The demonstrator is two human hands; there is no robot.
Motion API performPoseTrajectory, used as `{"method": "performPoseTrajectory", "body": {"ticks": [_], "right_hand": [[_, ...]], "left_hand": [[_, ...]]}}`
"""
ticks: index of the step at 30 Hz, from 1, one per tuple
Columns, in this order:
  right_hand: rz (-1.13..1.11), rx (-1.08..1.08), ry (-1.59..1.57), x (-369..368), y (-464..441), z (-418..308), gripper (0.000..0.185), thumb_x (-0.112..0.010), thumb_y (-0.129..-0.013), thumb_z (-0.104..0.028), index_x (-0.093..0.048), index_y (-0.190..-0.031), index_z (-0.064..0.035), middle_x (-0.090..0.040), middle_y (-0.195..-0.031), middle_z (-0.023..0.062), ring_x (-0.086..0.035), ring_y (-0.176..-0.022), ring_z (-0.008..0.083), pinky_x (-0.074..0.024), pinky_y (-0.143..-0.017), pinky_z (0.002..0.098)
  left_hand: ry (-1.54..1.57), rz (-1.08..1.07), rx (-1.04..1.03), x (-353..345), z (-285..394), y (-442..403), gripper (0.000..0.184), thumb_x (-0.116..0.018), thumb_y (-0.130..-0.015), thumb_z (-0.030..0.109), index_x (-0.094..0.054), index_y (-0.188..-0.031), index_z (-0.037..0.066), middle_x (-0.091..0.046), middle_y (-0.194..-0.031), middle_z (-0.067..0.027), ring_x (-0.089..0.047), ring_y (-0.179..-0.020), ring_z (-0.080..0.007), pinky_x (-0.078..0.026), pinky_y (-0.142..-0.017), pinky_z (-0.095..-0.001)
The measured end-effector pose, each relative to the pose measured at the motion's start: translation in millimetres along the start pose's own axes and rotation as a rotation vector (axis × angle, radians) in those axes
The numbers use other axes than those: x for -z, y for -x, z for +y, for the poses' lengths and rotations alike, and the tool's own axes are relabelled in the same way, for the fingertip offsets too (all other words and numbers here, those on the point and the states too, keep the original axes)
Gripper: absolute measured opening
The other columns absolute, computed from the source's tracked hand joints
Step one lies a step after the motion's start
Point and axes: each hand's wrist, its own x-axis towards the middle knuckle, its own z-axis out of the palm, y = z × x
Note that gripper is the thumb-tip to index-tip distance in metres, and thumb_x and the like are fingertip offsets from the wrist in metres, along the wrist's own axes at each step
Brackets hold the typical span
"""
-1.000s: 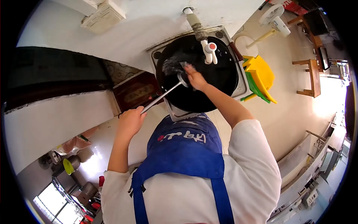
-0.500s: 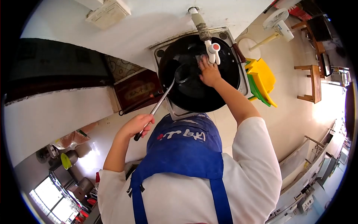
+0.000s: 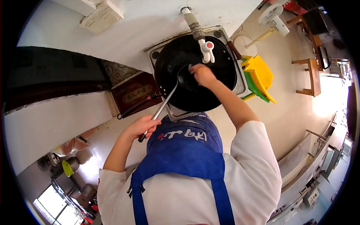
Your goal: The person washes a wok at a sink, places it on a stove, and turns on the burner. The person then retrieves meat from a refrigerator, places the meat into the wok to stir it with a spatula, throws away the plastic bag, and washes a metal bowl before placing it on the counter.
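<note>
A large black wok [image 3: 210, 95] rests in a metal stove frame below a white tap [image 3: 207, 50]. My left hand [image 3: 144, 126] is closed round the dark-tipped handle of a long metal ladle [image 3: 166, 101], whose bowl lies inside the wok. Over the middle of the wok, close to the ladle bowl, is my right hand [image 3: 204, 75]. Its fingers are pressed together on something small and greyish at their tips, too small to name.
Yellow and green plastic chairs [image 3: 259, 75] stand right of the stove, with a fan [image 3: 275, 22] behind them. A wooden bench [image 3: 314, 77] is farther right. Left of the wok is a dark red box [image 3: 133, 93]. A wall rises behind the tap.
My right hand was spread below the tap half a second ago; it has moved left and toward me, its fingers now closed. The ladle stays in my left hand.
</note>
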Motion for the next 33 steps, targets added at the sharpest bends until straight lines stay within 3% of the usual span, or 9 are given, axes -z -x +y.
{"method": "performPoseTrajectory", "body": {"ticks": [2, 3, 5, 9, 12, 17, 22, 29, 33], "right_hand": [[0.149, -0.207, -0.034, 39.7, 5.6, -9.3, 0.025, -0.053, -0.073, -0.006, -0.062, -0.097, -0.0059, -0.061, -0.093, 0.0172, -0.059, -0.087, 0.0342, -0.0479, -0.078, 0.0404], [0.3, -0.17, 0.025, 56.0, 10.9, -14.2, 0.02, -0.054, -0.075, -0.009, -0.061, -0.094, -0.0055, -0.061, -0.088, 0.0165, -0.058, -0.083, 0.0348, -0.0477, -0.075, 0.042], [0.339, -0.251, 0.03, 67.3, 17.0, -1.8, 0.016, -0.054, -0.077, -0.011, -0.06, -0.091, -0.0059, -0.06, -0.084, 0.0158, -0.058, -0.082, 0.0342, -0.0472, -0.073, 0.0425], [0.589, -0.296, 0.218, 114.0, 18.7, 8.1, 0.016, -0.058, -0.076, -0.011, -0.062, -0.091, -0.0088, -0.059, -0.087, 0.013, -0.058, -0.087, 0.0319, -0.0484, -0.074, 0.0402], [0.572, -0.394, 0.35, 128.2, 6.6, 43.2, 0.016, -0.058, -0.077, -0.015, -0.063, -0.092, -0.0108, -0.06, -0.09, 0.012, -0.058, -0.09, 0.0313, -0.0487, -0.075, 0.0403], [0.156, -0.592, 0.44, 143.3, -8.7, 66.4, 0.025, -0.054, -0.082, -0.027, -0.064, -0.1, -0.0145, -0.062, -0.103, 0.0121, -0.057, -0.094, 0.031, -0.0476, -0.081, 0.0407], [0.028, -0.449, 0.368, 144.5, -6.8, 91.3, 0.029, -0.052, -0.084, -0.027, -0.061, -0.108, -0.0129, -0.062, -0.101, 0.0164, -0.058, -0.094, 0.0332, -0.0459, -0.083, 0.0405], [0.043, -0.394, 0.103, 149.2, 9.6, 76.9, 0.032, -0.051, -0.085, -0.022, -0.058, -0.112, -0.0048, -0.06, -0.103, 0.021, -0.056, -0.098, 0.0372, -0.0441, -0.085, 0.0413], [-0.162, -0.443, 0.094, 152.2, 16.4, 53.3, 0.033, -0.054, -0.082, -0.019, -0.058, -0.111, -0.0042, -0.061, -0.101, 0.0215, -0.058, -0.096, 0.0364, -0.0454, -0.084, 0.0399]], "left_hand": [[-0.516, 0.256, -0.215, 15.1, -10.1, -0.8, 0.022, -0.053, -0.086, 0.027, -0.057, -0.084, 0.005, -0.05, -0.065, -0.0012, -0.051, -0.057, -0.0133, -0.044, -0.051, -0.0286], [-0.519, 0.255, -0.218, 20.1, -7.7, 1.7, 0.022, -0.053, -0.086, 0.027, -0.057, -0.084, 0.005, -0.05, -0.065, -0.0012, -0.051, -0.057, -0.0133, -0.044, -0.051, -0.0286], [-1.267, 0.616, -0.72, 30.1, 1.0, 6.1, 0.022, -0.062, -0.078, 0.025, -0.059, -0.076, 0.003, -0.056, -0.096, -0.0113, -0.055, -0.087, -0.022, -0.045, -0.075, -0.0337], [-1.23, 0.65, -0.68, 61.5, 22.0, -3.3, 0.02, -0.065, -0.073, 0.02, -0.058, -0.078, 0.002, -0.044, -0.122, -0.0152, -0.043, -0.112, -0.0276, -0.035, -0.094, -0.039], [-0.992, 0.367, -0.552, 90.0, 21.4, -18.4, 0.019, -0.064, -0.073, 0.018, -0.058, -0.08, 0.001, -0.041, -0.127, -0.0149, -0.042, -0.116, -0.0299, -0.034, -0.095, -0.0379], [-1.034, 0.258, -0.449, 98.9, 23.2, -31.5, 0.021, -0.064, -0.073, 0.02, -0.06, -0.08, 0.001, -0.056, -0.104, -0.0135, -0.053, -0.096, -0.0242, -0.041, -0.082, -0.0335], [-1.017, 0.277, -0.428, 78.5, 35.8, -19.1, 0.021, -0.063, -0.072, 0.021, -0.062, -0.08, 0.002, -0.06, -0.072, -0.01, -0.056, -0.067, -0.0187, -0.044, -0.065, -0.0304], [-1.097, 0.245, -0.359, 72.1, 68.5, 39.4, 0.018, -0.064, -0.073, 0.017, -0.059, -0.078, 0.0, -0.055, -0.068, -0.007, -0.053, -0.06, -0.0148, -0.043, -0.055, -0.0298], [-1.319, 0.192, -0.267, 41.9, 124.8, 90.1, 0.018, -0.062, -0.072, 0.019, -0.057, -0.076, 0.002, -0.052, -0.062, -0.0096, -0.051, -0.057, -0.0176, -0.039, -0.052, -0.0318]]}}
